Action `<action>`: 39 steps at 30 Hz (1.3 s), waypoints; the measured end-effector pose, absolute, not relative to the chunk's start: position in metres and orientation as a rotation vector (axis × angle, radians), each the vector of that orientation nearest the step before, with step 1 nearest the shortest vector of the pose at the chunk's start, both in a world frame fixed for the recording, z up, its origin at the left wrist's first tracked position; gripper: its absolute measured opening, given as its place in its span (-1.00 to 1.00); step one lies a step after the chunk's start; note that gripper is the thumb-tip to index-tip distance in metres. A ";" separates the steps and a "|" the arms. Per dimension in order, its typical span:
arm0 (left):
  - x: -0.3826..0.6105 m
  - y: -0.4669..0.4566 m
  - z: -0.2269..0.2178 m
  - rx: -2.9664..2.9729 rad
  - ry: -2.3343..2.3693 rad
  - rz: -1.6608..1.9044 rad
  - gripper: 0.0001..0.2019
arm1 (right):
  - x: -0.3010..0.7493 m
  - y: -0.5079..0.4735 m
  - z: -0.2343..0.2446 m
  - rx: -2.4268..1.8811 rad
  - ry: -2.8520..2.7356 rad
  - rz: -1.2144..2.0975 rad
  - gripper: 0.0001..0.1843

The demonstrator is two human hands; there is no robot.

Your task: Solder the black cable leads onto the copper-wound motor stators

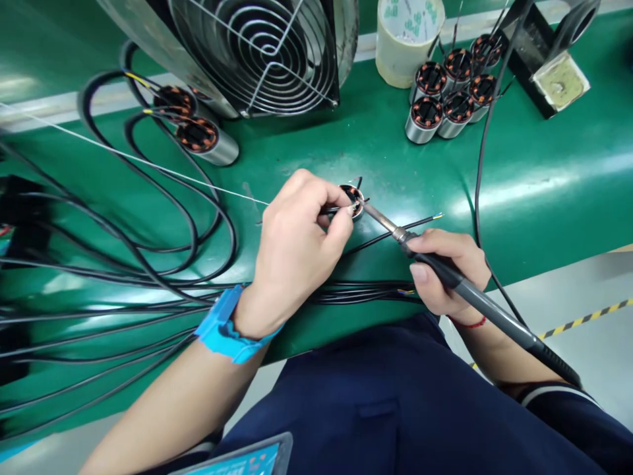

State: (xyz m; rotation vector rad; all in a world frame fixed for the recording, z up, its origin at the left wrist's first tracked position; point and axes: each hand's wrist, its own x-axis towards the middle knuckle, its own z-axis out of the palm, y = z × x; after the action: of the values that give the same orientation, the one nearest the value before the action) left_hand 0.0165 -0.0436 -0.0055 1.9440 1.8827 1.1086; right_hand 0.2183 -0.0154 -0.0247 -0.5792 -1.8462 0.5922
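My right hand (pixel 451 267) grips a soldering iron (pixel 465 290) like a pen. Its metal tip meets the rim of a small motor stator (pixel 353 198), a silver cylinder with copper windings standing on the green bench. From the other side, my left hand (pixel 301 237) pinches at the stator's top edge. A thin pale strand of solder wire (pixel 198 180) runs from the far left into that hand; the fingers partly hide it. A short black lead shows between thumb and forefinger. Beneath both hands lies a black cable (pixel 380 238) with stripped coloured ends.
A fan (pixel 270 49) with a wire grille stands at the back. Several stators (pixel 455 109) cluster by a tape roll (pixel 408 46), near a soldering stand with a sponge (pixel 561 82). Looped black cables (pixel 182 204) join two stators (pixel 212 142) at left. The iron's cord (pixel 479 178) crosses the right side.
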 end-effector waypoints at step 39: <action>0.015 -0.042 -0.007 1.945 1.894 1.133 -0.83 | 0.195 0.039 0.013 -0.831 -2.322 0.899 -0.51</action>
State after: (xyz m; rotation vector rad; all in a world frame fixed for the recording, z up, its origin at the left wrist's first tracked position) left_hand 0.0154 -0.0419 -0.0067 1.9452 1.8941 1.1332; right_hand 0.1945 0.0388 0.0126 -0.8305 -2.3221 0.8993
